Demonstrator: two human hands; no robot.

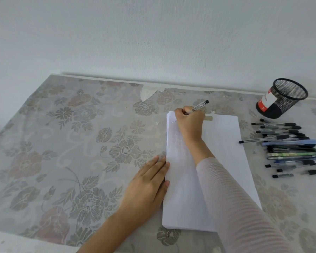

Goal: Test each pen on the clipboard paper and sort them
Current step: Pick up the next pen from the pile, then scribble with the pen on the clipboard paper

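A stack of white paper on a clipboard lies on the table right of centre. My right hand grips a clear pen with a black cap end at the paper's top left corner, tip down beside a few small ink marks. My left hand rests flat on the tablecloth, fingers straight, touching the paper's left edge. A pile of several pens, mostly black with some blue and green, lies to the right of the paper.
A black mesh pen cup with a red and white label stands at the far right near the wall. A floral tablecloth covers the table, torn at its back edge. The white wall rises behind.
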